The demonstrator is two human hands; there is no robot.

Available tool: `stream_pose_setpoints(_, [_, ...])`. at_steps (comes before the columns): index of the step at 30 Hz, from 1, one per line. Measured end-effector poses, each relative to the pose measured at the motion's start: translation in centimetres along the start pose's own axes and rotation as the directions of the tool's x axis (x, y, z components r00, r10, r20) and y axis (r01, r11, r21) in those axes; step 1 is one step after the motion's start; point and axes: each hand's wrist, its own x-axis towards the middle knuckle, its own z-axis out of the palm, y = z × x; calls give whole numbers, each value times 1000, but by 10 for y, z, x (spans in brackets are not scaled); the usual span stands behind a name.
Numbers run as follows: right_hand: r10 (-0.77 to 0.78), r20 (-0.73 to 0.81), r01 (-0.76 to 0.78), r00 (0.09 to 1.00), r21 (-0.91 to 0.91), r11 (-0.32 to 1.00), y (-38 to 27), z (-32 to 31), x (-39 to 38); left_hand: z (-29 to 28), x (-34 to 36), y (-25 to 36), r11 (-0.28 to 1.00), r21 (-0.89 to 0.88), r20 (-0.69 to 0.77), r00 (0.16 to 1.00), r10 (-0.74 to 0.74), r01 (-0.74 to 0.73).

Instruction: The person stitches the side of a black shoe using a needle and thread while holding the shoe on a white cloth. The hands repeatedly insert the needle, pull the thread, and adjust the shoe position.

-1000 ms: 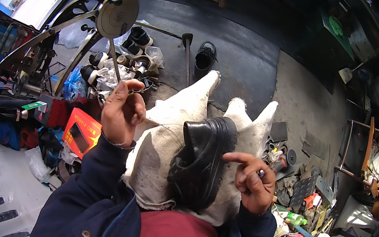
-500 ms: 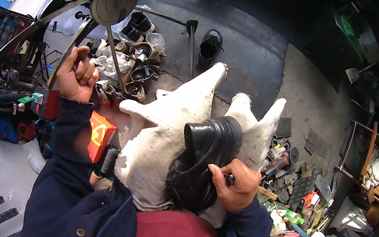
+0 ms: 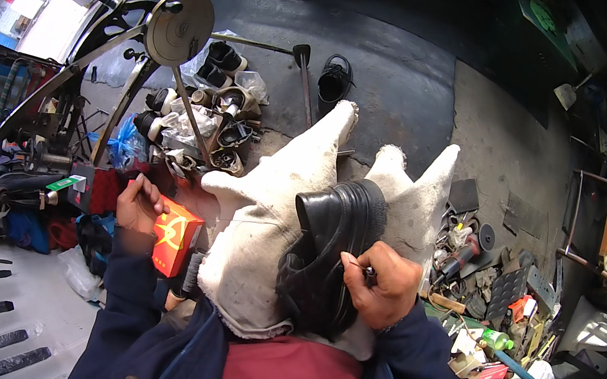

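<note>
A black leather shoe [image 3: 337, 229] lies across my lap on a dirty white cloth [image 3: 251, 260], its heel end toward the far side. My right hand [image 3: 381, 284] is closed at the shoe's right edge, thumb and forefinger pinched. Something small and dark shows within its fist, too hidden to name. My left hand [image 3: 140, 207] is raised left of the lap beside a red and yellow box [image 3: 176, 238], its fingers curled in. A faint thin line, perhaps thread, crosses the cloth between left hand and shoe. Whatever the left fingers hold is too small to make out.
A hand-cranked machine with a round metal wheel [image 3: 179, 27] stands at the far left. Beyond my lap are piled shoes [image 3: 220, 61] and a single black shoe [image 3: 334, 81]. Scraps and an angle grinder [image 3: 465, 255] lie at right. A dark thread spool [image 3: 191, 273] sits by the box.
My left hand has come down and nearer, from beside the machine to beside the red box. My right hand stays at the shoe's edge. The view has shifted slightly.
</note>
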Motion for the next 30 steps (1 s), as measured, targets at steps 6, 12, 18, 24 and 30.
stream_pose_setpoints(6, [50, 0, -50, 999, 150, 987, 1, -10, -5, 101, -53, 29, 217, 953, 105, 902, 420, -212])
stream_pose_setpoints(12, [367, 4, -321, 930, 493, 808, 31, -38, -13, 238, -115, -33, 919, 226, 415, 885, 210, -324])
stream_pose_setpoints(18, [182, -321, -211, 929, -56, 976, 48, -63, -21, 287, -93, -53, 900, 412, 536, 837, -115, -140])
stream_pose_setpoints(24, [130, 77, -142, 989, 196, 970, 9, -47, -47, 306, -78, -63, 809, 562, 506, 845, -174, -170])
stream_pose_setpoints(30, [86, 84, -104, 993, 239, 965, 8, -35, -40, 306, -73, -62, 891, 453, 493, 836, -241, -10])
